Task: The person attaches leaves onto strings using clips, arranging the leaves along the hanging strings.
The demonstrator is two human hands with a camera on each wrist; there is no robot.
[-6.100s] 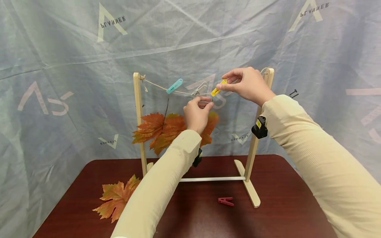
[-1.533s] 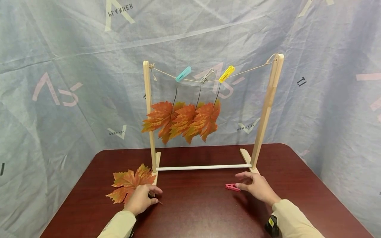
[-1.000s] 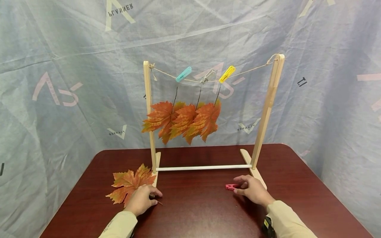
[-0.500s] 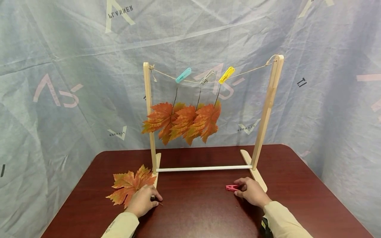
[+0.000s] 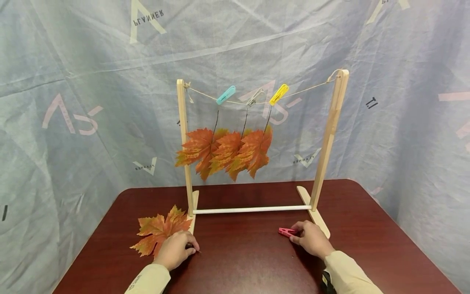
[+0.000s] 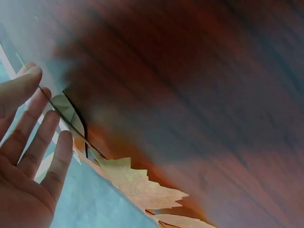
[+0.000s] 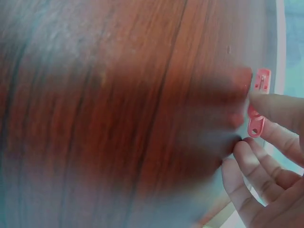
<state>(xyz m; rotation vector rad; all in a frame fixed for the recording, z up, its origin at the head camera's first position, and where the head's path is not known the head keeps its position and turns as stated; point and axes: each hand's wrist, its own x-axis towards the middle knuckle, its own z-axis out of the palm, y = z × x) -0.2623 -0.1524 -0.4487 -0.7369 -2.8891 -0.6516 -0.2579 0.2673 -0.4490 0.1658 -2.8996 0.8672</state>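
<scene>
Low on the left of the head view, my left hand [image 5: 175,250] pinches the thin stem of an orange-green artificial maple leaf [image 5: 157,228]. In the left wrist view the stem [image 6: 71,125] runs from the thumb and forefinger past the other fingers to the leaf blade. Across the table, my right hand [image 5: 313,240] holds a red clothespin [image 5: 285,232] between thumb and fingers, close over the tabletop. The right wrist view shows the thumb across the middle of the clothespin, both its ends exposed.
A wooden frame [image 5: 328,143] stands at the back with a string [image 5: 308,88] across it. Three maple leaves [image 5: 253,149] hang there from a blue clothespin [image 5: 225,95], a white one [image 5: 254,98] and a yellow one [image 5: 279,94]. A white crossbar [image 5: 253,209] joins the feet.
Both hands have come down from the string, where the yellow clothespin now holds a leaf. Over the last second, the right fingers closed on the red clothespin and the left fingertips drew together on the stem.
</scene>
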